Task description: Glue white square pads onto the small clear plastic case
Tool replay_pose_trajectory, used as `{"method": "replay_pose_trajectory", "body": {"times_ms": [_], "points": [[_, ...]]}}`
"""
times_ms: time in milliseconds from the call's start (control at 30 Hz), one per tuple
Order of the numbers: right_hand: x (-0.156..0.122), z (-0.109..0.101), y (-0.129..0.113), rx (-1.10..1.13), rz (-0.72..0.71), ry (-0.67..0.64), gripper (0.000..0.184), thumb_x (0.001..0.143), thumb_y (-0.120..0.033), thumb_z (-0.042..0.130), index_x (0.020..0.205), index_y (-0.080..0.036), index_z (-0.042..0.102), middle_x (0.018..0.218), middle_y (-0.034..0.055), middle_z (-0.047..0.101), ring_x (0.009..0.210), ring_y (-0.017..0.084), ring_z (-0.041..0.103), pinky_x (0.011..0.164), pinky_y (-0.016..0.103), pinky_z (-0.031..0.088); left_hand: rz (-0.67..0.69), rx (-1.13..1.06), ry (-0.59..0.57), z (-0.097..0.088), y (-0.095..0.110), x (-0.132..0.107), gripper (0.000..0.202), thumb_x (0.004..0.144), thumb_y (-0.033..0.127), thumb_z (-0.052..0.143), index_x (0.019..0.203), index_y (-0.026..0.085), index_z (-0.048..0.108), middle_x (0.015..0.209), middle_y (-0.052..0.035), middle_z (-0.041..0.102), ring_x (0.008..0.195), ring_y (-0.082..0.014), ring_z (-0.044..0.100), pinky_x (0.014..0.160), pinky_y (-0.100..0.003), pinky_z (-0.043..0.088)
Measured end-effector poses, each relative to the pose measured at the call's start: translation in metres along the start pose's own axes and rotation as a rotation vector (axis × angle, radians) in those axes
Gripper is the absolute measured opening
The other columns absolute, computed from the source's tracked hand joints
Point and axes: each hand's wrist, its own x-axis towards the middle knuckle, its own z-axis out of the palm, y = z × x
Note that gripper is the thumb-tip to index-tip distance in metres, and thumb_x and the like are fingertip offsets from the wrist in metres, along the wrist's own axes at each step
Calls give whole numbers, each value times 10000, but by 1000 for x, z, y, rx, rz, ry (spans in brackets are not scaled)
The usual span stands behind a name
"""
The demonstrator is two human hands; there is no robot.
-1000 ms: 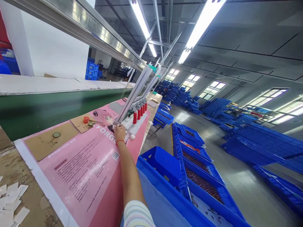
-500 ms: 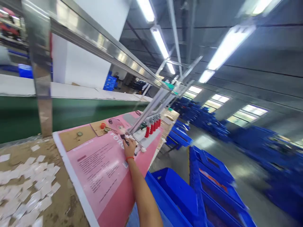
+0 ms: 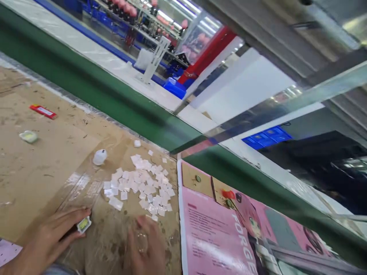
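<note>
My left hand (image 3: 48, 240) rests on the brown cardboard bench top (image 3: 43, 160) at the lower left. Its fingertips are pinched on a small white tag with a yellow-green middle (image 3: 83, 224). My right hand (image 3: 146, 246) lies flat on the bench, fingers stretched toward a pile of several small white square pieces (image 3: 140, 183). It holds nothing and is blurred. A small white cap-like object (image 3: 99, 157) sits left of the pile.
A pink printed sheet (image 3: 212, 236) with two cardboard pieces covers the bench to the right. A green conveyor edge (image 3: 120, 107) runs diagonally behind. A red flat item (image 3: 43, 111) and a pale yellowish item (image 3: 28, 136) lie at the far left.
The view has swung left from the pink sheet and red-capped items to the cardboard bench. My right hand has drawn back to the white pile. My left hand has come into view.
</note>
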Motion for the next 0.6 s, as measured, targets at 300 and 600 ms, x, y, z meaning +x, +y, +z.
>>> {"method": "replay_pose_trajectory", "body": {"times_ms": [300,600], "points": [[88,134,-15,217,223,-477,709,804,-455,770,1360,-113,494,1341,169,596,1295,333,516,1118,549,440,39,-67,-29,0,10,9,309,1075,308,375,1331,228,528,1230,9,715,1141,-112,674,1092,-186,483],[99,141,-36,591,396,-474,325,872,-452,691,1068,-215,587,1026,25,667,931,182,635,870,344,511,25,-62,-30,-9,13,20,204,1056,346,445,1115,212,587,1047,-2,740,1008,-148,698,966,-249,556]]}}
